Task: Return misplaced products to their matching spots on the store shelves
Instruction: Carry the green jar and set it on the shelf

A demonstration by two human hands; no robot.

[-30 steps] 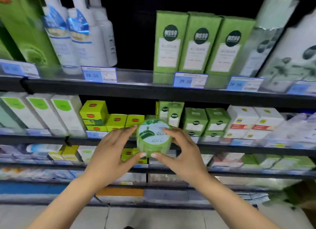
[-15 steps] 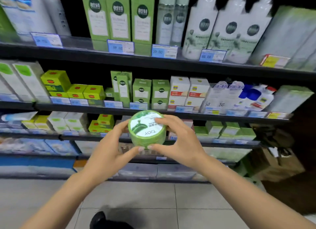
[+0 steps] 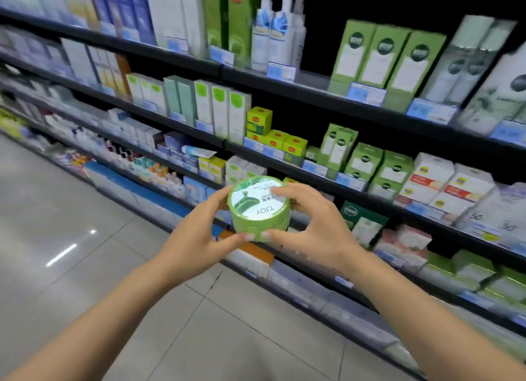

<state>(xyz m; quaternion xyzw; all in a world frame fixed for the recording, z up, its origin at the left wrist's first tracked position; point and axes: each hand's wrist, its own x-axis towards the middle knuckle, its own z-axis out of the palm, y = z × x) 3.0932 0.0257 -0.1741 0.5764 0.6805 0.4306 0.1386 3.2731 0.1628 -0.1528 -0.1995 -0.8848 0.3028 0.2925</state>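
A round green jar (image 3: 258, 207) with a white lid label reading TJOY is held in front of the shelves at chest height. My left hand (image 3: 196, 238) grips its left side, thumb under the rim and fingers at the top. My right hand (image 3: 316, 224) holds its right side, fingertips on the lid and thumb underneath. The two thumbs nearly meet below the jar. The jar's lower side is hidden by my fingers.
Black store shelves (image 3: 313, 164) run from far left to near right, packed with green boxes (image 3: 387, 59), yellow-green boxes (image 3: 273, 136), white pump bottles (image 3: 276, 33) and white boxes (image 3: 444, 184). A grey tiled floor (image 3: 85, 238) lies on the left.
The view has swung left, so the shelves now recede along the aisle and the floor shows. Both hands still hold the jar the same way in front of me.
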